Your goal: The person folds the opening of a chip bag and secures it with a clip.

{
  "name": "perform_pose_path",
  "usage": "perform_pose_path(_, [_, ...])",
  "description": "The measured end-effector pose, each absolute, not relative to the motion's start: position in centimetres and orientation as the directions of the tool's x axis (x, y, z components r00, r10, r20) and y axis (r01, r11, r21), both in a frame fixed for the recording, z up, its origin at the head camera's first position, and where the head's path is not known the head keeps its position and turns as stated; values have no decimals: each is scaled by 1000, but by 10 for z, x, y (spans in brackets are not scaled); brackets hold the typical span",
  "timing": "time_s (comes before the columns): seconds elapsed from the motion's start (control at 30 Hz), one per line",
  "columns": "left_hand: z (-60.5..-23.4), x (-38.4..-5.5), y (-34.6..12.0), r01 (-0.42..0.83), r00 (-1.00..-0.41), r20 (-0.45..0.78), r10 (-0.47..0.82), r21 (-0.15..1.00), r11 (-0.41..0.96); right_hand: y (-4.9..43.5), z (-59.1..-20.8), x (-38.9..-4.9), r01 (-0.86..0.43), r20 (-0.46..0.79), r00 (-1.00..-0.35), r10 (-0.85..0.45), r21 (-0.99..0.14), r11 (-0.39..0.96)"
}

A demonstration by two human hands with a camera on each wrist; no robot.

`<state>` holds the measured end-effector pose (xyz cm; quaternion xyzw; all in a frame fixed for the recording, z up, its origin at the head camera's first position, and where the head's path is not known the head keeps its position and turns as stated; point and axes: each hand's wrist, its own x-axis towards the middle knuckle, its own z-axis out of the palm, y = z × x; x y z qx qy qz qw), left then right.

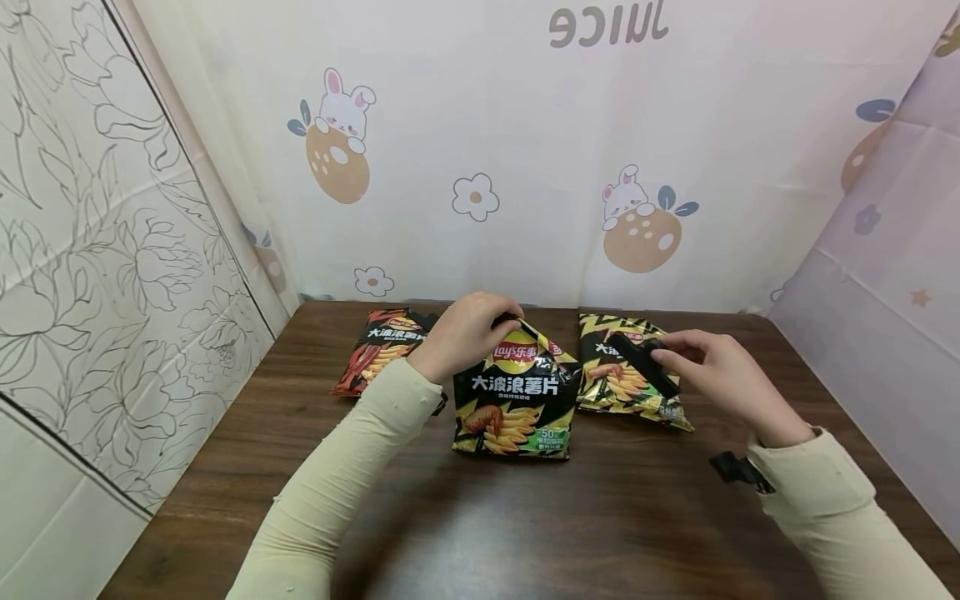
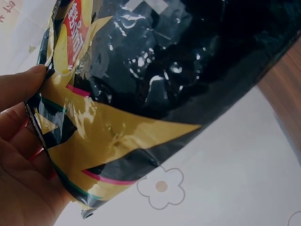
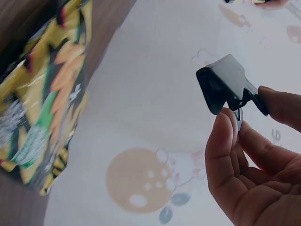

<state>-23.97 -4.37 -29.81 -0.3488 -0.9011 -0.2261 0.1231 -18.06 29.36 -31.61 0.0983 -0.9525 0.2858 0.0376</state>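
My left hand (image 1: 472, 329) pinches the top edge of a black and yellow chip bag (image 1: 513, 417), which stands upright at the middle of the table. In the left wrist view, the thumb and fingers grip the glossy bag (image 2: 136, 127) along its crimped top. A black bag clip (image 3: 223, 82) is pinched by its levers between the thumb and fingers of my right hand (image 3: 258, 174). From the head view, the clip overlaps a second black and yellow chip bag (image 1: 630, 408), which lies on the table at the right.
A red and black chip bag (image 1: 378, 354) lies at the back left, partly behind the left arm. The brown wooden table (image 1: 480, 533) ends at a white curtain (image 1: 480, 250) printed with rabbits. Patterned panels (image 1: 112, 250) border the left side.
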Motion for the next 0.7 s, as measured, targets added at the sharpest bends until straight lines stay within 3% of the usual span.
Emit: perform_pose_path(0.7, [-298,-240,-43,677,-734,364,573,327,660,240,-294,-196,-298,155,-954,-258,-606,737])
